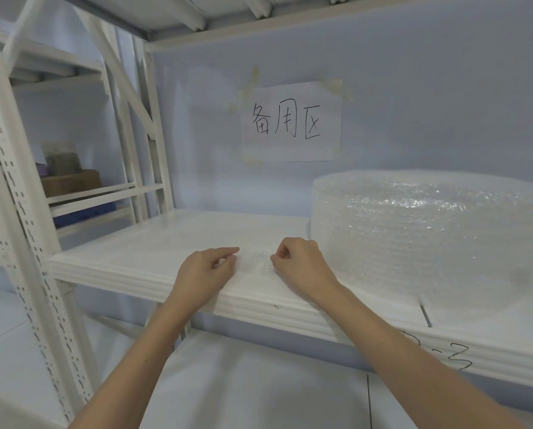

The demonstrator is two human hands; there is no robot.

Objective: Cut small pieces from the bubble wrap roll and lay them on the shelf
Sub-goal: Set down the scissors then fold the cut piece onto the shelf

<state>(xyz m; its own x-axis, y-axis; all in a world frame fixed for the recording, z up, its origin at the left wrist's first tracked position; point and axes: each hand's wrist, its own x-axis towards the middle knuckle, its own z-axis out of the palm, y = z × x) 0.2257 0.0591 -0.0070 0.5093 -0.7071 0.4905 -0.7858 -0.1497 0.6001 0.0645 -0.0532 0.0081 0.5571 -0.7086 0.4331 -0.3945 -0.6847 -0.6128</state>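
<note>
A big clear bubble wrap roll [423,236] lies on its flat end at the right of the white shelf [154,243]. A small clear bubble wrap piece [256,264] lies flat near the shelf's front edge, just left of the roll. My left hand [205,274] pinches the piece's left edge with thumb and fingers, the index finger stretched out. My right hand [302,264] is curled and pinches the piece's right edge. No cutting tool is in view.
A paper sign [291,122] with handwritten characters is taped to the wall behind the shelf. White slotted uprights [17,212] stand at the left, with brown boxes [70,181] on a neighbouring rack. Another shelf board [197,13] hangs overhead, and a lower shelf [243,388] lies below.
</note>
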